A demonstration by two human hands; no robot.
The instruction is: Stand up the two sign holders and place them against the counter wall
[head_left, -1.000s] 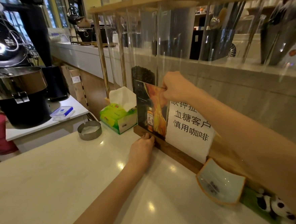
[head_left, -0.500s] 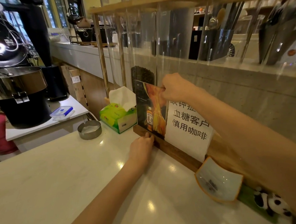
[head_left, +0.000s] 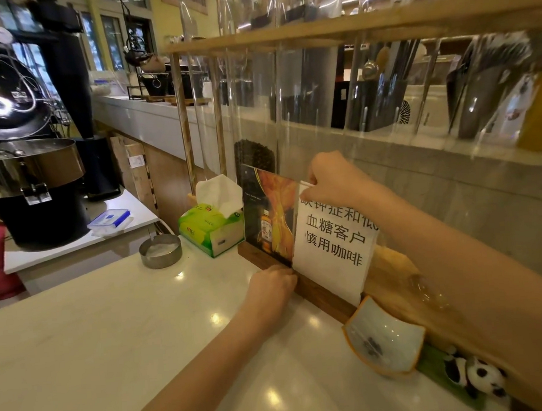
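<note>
Head view: two sign holders stand upright against the counter wall [head_left: 455, 199], the picture sign holder [head_left: 268, 215] just left of the text sign holder [head_left: 331, 239]. The right hand [head_left: 332, 181] pinches their top edges; the left hand [head_left: 273, 285], fingers curled, presses the wooden base [head_left: 320, 293]. A tissue box [head_left: 210, 228] sits left of the wall signs.

Bright indoor light, countertop [head_left: 112, 344] glare, wide-angle edge distortion.

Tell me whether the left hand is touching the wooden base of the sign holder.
Touching. In the head view the left hand rests its fingers on the front edge of the wooden base, with no gap visible between them.
</note>
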